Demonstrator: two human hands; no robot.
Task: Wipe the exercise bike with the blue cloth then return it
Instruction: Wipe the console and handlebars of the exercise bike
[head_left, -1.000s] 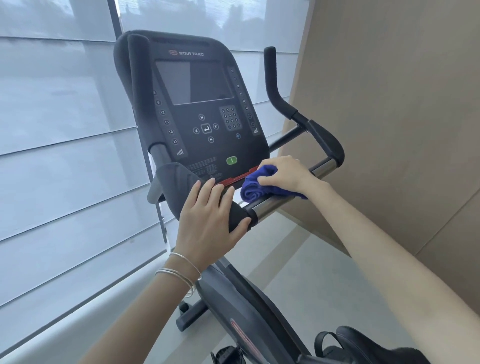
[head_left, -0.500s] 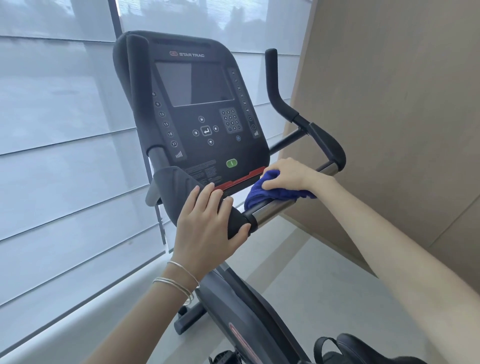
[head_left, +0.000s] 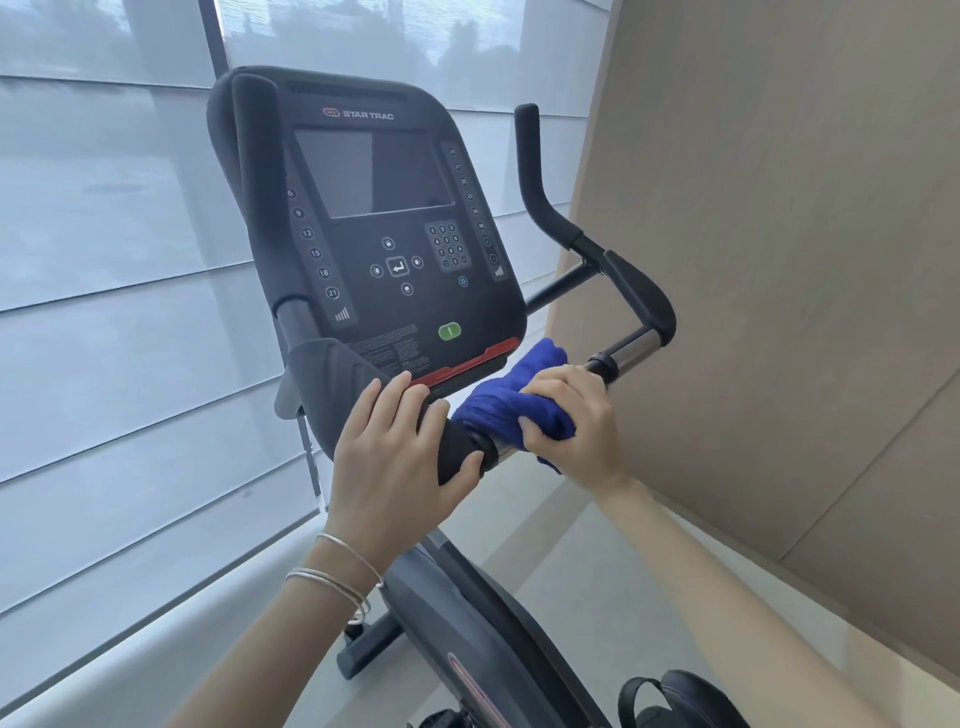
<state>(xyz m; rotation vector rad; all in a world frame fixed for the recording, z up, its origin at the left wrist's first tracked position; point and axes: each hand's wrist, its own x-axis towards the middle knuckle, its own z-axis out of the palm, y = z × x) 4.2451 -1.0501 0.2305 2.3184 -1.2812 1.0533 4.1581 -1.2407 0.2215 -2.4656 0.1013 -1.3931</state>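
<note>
Below the console (head_left: 374, 218): blue cloth (head_left: 498, 400), wrapped over the handlebar (head_left: 631, 349) of the exercise bike (head_left: 467, 623).
Right hand (head_left: 576, 415): clasps the cloth against the bar.
Left hand (head_left: 395, 447): curled round the black grip (head_left: 457, 452), under the console's lower edge.

Head view. The left hand (head_left: 400, 441), thin silver bangles (head_left: 337, 577) at its wrist, gripped the black padded handlebar grip (head_left: 457, 449) of the dark grey exercise bike (head_left: 363, 312). Just beside it, the right hand (head_left: 576, 415) clasped a bunched blue terry cloth (head_left: 498, 400) around the chrome handlebar tube (head_left: 631, 348).
</note>
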